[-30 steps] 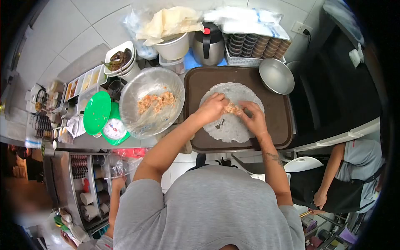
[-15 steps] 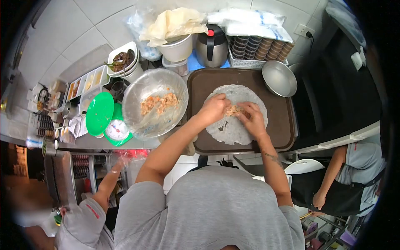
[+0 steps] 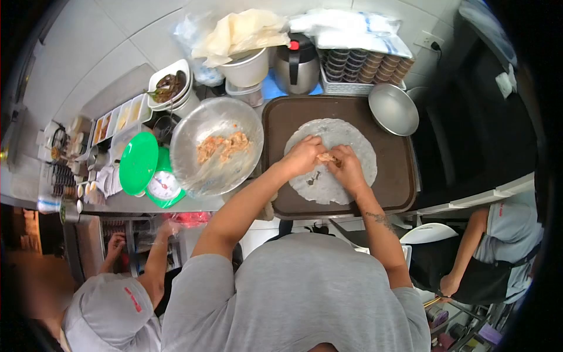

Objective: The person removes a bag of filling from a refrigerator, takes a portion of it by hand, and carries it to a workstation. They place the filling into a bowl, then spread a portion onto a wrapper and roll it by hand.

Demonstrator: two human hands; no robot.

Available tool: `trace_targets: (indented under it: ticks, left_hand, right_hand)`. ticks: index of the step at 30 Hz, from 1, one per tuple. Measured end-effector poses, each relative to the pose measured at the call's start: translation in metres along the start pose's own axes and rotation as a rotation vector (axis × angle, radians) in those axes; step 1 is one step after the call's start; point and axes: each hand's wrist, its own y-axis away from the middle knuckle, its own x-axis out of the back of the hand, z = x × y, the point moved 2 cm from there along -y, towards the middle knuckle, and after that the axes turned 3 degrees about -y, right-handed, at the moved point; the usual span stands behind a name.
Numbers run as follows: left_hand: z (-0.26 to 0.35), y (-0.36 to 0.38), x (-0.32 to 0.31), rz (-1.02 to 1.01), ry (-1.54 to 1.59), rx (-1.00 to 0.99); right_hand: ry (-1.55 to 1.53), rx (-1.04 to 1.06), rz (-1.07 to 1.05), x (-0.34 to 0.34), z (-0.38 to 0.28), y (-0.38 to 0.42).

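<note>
One left hand (image 3: 302,155) and one right hand (image 3: 348,169): fingers bent at the filling (image 3: 326,157) between them, can't tell if clamped. Round sheet (image 3: 302,185) under fingers, brown tray (image 3: 394,183) beneath, bowl (image 3: 205,120) to their left.

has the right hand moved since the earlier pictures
Yes, slightly: judged against the brown tray, the right hand has shifted left, away from the tray's right rim and closer to the left hand.

a steel jug (image 3: 304,76) stands beside what look like stacked small tubs (image 3: 367,67).
</note>
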Motion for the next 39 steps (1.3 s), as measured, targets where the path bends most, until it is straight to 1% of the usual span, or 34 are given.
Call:
trace_targets:
  ticks: [2, 3, 5, 6, 7, 9, 10, 12, 14, 15, 16, 19, 21, 22, 24, 25, 27, 28, 31, 32, 35, 37, 38, 39]
  left_hand:
    - [-0.008, 0.005, -0.009, -0.045, -0.039, -0.022]
    - [-0.005, 0.008, -0.005, 0.015, 0.001, -0.016]
    - [0.003, 0.014, 0.011, 0.138, 0.07, 0.006]
    - [0.001, 0.014, 0.01, 0.198, 0.071, 0.016]
    - [-0.001, 0.015, 0.008, 0.136, 0.063, 0.022]
    - [-0.005, 0.016, 0.006, 0.017, 0.048, 0.038]
    - [-0.006, 0.017, 0.008, 0.045, 0.055, 0.031]
    - [-0.004, 0.021, 0.011, 0.097, 0.074, 0.013]
    - [0.006, 0.02, 0.025, 0.166, 0.042, 0.051]
    - [0.009, 0.02, 0.03, 0.201, 0.025, 0.075]
    - [0.009, 0.018, 0.026, 0.18, 0.014, 0.043]
    - [0.012, 0.006, 0.007, 0.135, -0.037, -0.031]
    - [0.017, 0.003, 0.0, 0.127, -0.088, -0.053]
    - [0.017, 0.003, 0.004, 0.183, -0.044, -0.044]
    - [0.018, 0.006, 0.016, 0.296, 0.048, -0.025]
    - [0.018, 0.005, 0.023, 0.275, 0.089, 0.014]
    - [0.012, 0.004, 0.035, 0.227, 0.171, 0.097]
    - [0.013, 0.004, 0.034, 0.228, 0.138, 0.119]
    - [0.011, 0.003, 0.004, 0.152, -0.111, -0.046]
    - [0.015, 0.004, -0.003, 0.149, -0.118, -0.043]
    - [0.016, 0.007, 0.013, 0.184, -0.052, -0.039]
    - [0.013, 0.012, 0.03, 0.248, 0.059, 0.06]
    - [0.011, 0.013, 0.036, 0.279, 0.116, 0.112]
    - [0.007, 0.014, 0.033, 0.253, 0.116, 0.106]
  right_hand:
    - [0.0, 0.055, 0.036, 0.004, 0.0, 0.006]
    - [-0.001, 0.083, 0.051, 0.005, 0.0, 0.009]
    - [0.018, 0.111, 0.217, 0.014, -0.01, 0.012]
    - [0.02, 0.104, 0.215, 0.015, -0.01, 0.013]
    - [0.023, 0.098, 0.214, 0.016, -0.009, 0.014]
    - [0.026, 0.045, 0.043, 0.025, 0.006, 0.018]
    - [0.03, 0.027, 0.004, 0.028, 0.01, 0.017]
    - [-0.06, 0.038, 0.117, 0.036, 0.002, 0.018]
    - [-0.118, 0.021, 0.156, 0.049, -0.006, 0.02]
    - [-0.135, 0.0, 0.135, 0.053, -0.008, 0.019]
    - [-0.152, -0.02, 0.113, 0.055, -0.007, 0.02]
    - [0.003, -0.04, 0.014, 0.044, 0.018, 0.024]
    - [0.004, -0.021, 0.016, 0.048, 0.022, 0.026]
    - [0.005, -0.013, 0.019, 0.052, 0.018, 0.025]
    - [-0.139, -0.076, 0.052, 0.066, 0.001, 0.026]
    - [-0.213, -0.106, 0.068, 0.07, -0.005, 0.026]
    - [-0.089, -0.04, 0.143, 0.067, 0.001, 0.024]
    - [-0.026, -0.008, 0.179, 0.064, 0.004, 0.024]
    - [0.015, 0.042, 0.19, 0.042, 0.009, 0.023]
    - [0.026, 0.011, 0.167, 0.04, 0.01, 0.023]
    - [0.035, -0.056, 0.13, 0.043, 0.005, 0.02]
    - [-0.001, -0.076, 0.14, 0.05, -0.02, 0.015]
    - [0.025, 0.009, 0.172, 0.044, -0.026, 0.01]
    - [0.049, 0.094, 0.201, 0.036, -0.031, 0.005]
